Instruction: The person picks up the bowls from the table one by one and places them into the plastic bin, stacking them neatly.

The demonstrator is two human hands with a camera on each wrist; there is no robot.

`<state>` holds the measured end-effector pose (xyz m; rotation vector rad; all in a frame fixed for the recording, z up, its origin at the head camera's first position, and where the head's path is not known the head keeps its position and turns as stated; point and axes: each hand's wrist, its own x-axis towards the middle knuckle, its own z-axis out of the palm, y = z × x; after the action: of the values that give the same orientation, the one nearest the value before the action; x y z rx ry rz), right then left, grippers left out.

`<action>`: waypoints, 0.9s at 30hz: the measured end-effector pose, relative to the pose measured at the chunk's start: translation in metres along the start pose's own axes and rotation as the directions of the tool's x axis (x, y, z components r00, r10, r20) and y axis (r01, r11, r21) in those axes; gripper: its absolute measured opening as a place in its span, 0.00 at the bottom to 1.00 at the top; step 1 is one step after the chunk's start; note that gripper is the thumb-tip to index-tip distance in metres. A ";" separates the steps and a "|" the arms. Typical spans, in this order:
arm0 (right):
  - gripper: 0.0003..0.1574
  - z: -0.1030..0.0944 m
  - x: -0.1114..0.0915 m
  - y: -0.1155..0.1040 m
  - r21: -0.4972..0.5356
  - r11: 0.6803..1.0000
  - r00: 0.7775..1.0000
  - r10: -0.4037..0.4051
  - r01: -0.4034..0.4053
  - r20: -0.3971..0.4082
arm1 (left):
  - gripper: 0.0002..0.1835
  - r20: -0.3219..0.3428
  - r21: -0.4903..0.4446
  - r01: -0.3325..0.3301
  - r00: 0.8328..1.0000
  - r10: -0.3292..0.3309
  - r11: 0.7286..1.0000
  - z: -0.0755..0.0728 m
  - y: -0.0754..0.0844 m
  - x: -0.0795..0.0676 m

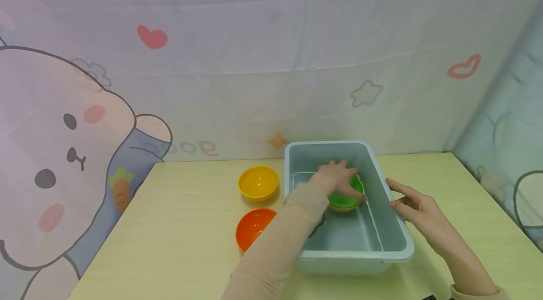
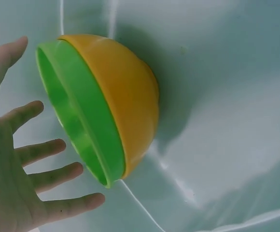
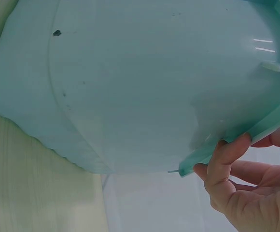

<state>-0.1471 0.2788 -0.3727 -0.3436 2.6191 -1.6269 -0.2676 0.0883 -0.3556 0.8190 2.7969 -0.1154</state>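
Note:
A pale blue-green plastic basin [image 1: 352,255] holds a green bowl [image 2: 89,96] nested inside a yellow bowl [image 2: 130,101]; the pair looks tilted in the left wrist view. My left hand [image 1: 337,179] reaches into the basin just over the nested bowls. Its fingers [image 2: 53,179] are spread and straight, and the left wrist view shows a gap between most of them and the green rim. At the basin's right side, my right hand [image 1: 417,208] grips the rim, with bent fingers [image 3: 222,166] against the lip's underside.
Left of the basin, a yellow bowl [image 1: 259,183] stands on the light wooden table [image 1: 182,224]. Nearer to me is an orange bowl [image 1: 252,229], partly hidden by my left sleeve. A printed curtain [image 1: 237,102] hangs behind the table.

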 end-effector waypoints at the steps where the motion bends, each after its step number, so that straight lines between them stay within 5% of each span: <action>1: 0.36 0.000 0.000 0.000 0.001 1.000 1.000 -0.001 0.001 -0.001 | 0.42 -0.003 0.002 0.004 1.000 -0.004 1.000 -0.001 0.000 0.000; 27: 0.36 0.000 -0.001 0.001 0.001 1.000 1.000 -0.006 0.006 -0.001 | 0.40 -0.059 -0.048 -0.022 0.998 0.020 0.999 -0.028 0.001 -0.008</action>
<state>-0.1462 0.2791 -0.3734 -0.3508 2.6208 -1.6301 -0.2657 0.0884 -0.3261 0.8533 2.8326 -0.0203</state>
